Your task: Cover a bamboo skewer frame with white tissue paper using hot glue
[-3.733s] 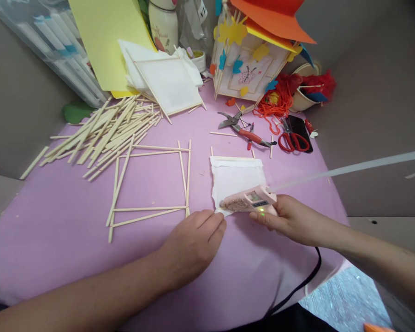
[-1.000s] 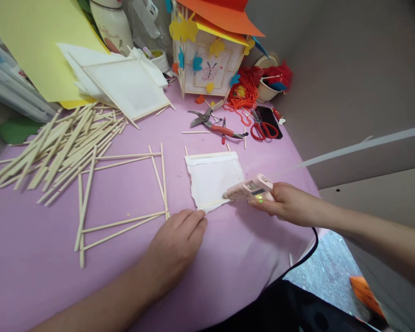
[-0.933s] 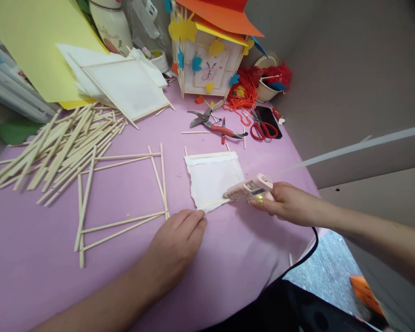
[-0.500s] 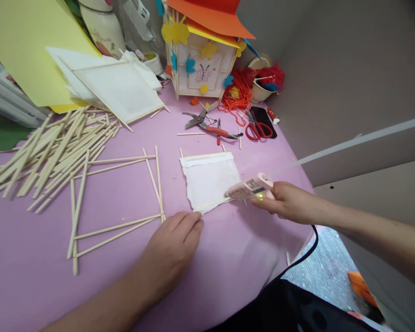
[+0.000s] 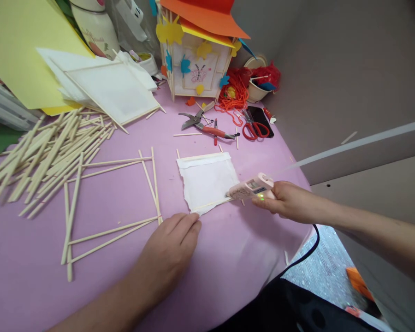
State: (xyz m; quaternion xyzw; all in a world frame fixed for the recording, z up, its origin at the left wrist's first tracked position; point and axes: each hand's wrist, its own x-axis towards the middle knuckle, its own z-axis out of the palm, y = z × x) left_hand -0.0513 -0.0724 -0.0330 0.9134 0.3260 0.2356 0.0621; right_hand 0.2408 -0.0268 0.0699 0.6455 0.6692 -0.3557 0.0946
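Toward the front edge of the tabletop (image 5: 228,263), right of its middle, lies a sheet of white paper (image 5: 209,182) with ragged sides. Its far side is folded over, and a thin stick (image 5: 210,204) runs along its near side. More stick ends project past the far side and at the near right corner.

The right hand (image 5: 292,201) is closed around a pale pink glue gun (image 5: 251,186), green light lit, thumb along the underside. The nozzle points left at the sheet's near right part; contact cannot be determined. A black cord (image 5: 313,249) hangs below this hand at the tabletop's right front corner.

The left hand (image 5: 173,244) lies palm down, fingers together and slightly bent, fingertips touching the sheet's near left corner. Whether it pinches the paper cannot be told.

Left of the sheet, an open four-sided arrangement of sticks (image 5: 113,230) lies flat, with a loose pile of sticks (image 5: 55,154) beyond it, toward the left edge. Beyond the sheet are pruning shears (image 5: 195,121). Red-handled scissors (image 5: 256,131) partly overlap a black phone (image 5: 263,121) near the right edge. At the back edge stands a decorated paper house (image 5: 200,64).
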